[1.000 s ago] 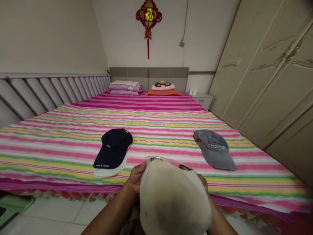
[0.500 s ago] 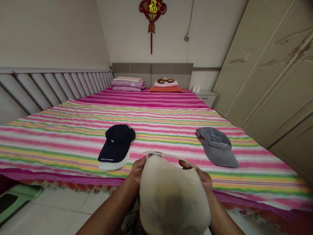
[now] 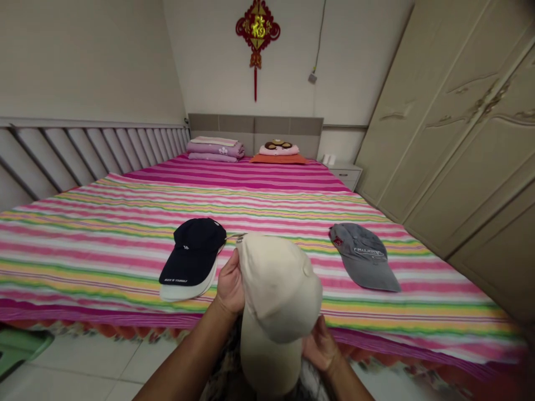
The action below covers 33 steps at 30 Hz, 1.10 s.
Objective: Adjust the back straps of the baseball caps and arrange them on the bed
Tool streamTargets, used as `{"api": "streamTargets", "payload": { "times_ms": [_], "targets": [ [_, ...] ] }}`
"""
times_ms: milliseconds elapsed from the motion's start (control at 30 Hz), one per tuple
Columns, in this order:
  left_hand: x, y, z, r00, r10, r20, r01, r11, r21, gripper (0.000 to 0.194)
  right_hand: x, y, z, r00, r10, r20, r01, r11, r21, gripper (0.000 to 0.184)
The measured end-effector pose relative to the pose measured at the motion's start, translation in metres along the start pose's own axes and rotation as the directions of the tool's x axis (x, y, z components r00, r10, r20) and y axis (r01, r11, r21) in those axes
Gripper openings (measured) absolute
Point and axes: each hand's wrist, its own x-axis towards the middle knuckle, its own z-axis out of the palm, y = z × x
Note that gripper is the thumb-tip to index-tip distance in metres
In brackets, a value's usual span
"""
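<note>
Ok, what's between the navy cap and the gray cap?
Striped bedspread; in the head view, the held-up cream cap also shows between them, nearer the camera.

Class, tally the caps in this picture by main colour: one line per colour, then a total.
Navy cap: 1, on the striped bedding
Grey cap: 1, on the striped bedding
Cream cap: 1, between the left hand and right hand
Total: 3 caps

Head cam, looking forward and down
Shooting from the foot of the bed [image 3: 276, 209] toward the headboard [image 3: 288, 127], left hand [image 3: 231, 285] and right hand [image 3: 321, 346] pretty close, back wall [image 3: 288, 72] way off up top.
</note>
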Motion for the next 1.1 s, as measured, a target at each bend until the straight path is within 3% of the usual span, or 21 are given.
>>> {"api": "streamTargets", "payload": {
  "times_ms": [167, 367, 533, 667, 800, 933, 1000, 1100],
  "targets": [
    [0.005, 0.003, -0.014, 0.989, 0.097, -0.108, -0.098, 0.995, -0.009, 0.062, -0.008, 0.019, 0.002, 0.998, -0.051, -0.029, 0.052, 0.998, 0.031, 0.034],
    [0.003, 0.003, -0.039, 0.942, 0.198, -0.272, -0.227, 0.971, -0.079, 0.056, -0.022, 0.011, 0.009, 0.959, -0.189, -0.210, 0.224, 0.961, 0.162, 0.020],
    [0.004, -0.007, -0.045, 0.907, 0.222, -0.358, -0.276, 0.955, -0.105, 0.053, -0.033, 0.007, 0.016, 0.930, -0.215, -0.297, 0.284, 0.935, 0.214, 0.020],
    [0.003, -0.021, -0.038, 0.927, 0.190, -0.323, -0.229, 0.969, -0.089, 0.046, -0.036, 0.006, 0.020, 0.930, -0.188, -0.315, 0.271, 0.931, 0.245, 0.028],
    [0.001, -0.037, -0.031, 0.964, 0.055, -0.261, -0.075, 0.995, -0.068, 0.039, -0.035, 0.004, 0.020, 0.929, -0.198, -0.312, 0.274, 0.936, 0.221, 0.026],
    [0.001, -0.043, -0.030, 0.968, -0.051, -0.247, 0.033, 0.997, -0.077, 0.035, -0.035, 0.004, 0.020, 0.923, -0.201, -0.327, 0.281, 0.934, 0.221, 0.029],
    [0.002, -0.043, -0.031, 0.965, -0.058, -0.257, 0.037, 0.996, -0.085, 0.034, -0.036, 0.005, 0.018, 0.924, -0.212, -0.317, 0.284, 0.937, 0.202, 0.027],
    [0.003, -0.042, -0.036, 0.960, 0.023, -0.279, -0.051, 0.994, -0.093, 0.031, -0.033, 0.000, 0.011, 0.923, -0.243, -0.298, 0.299, 0.940, 0.162, 0.022]
  ]
}}
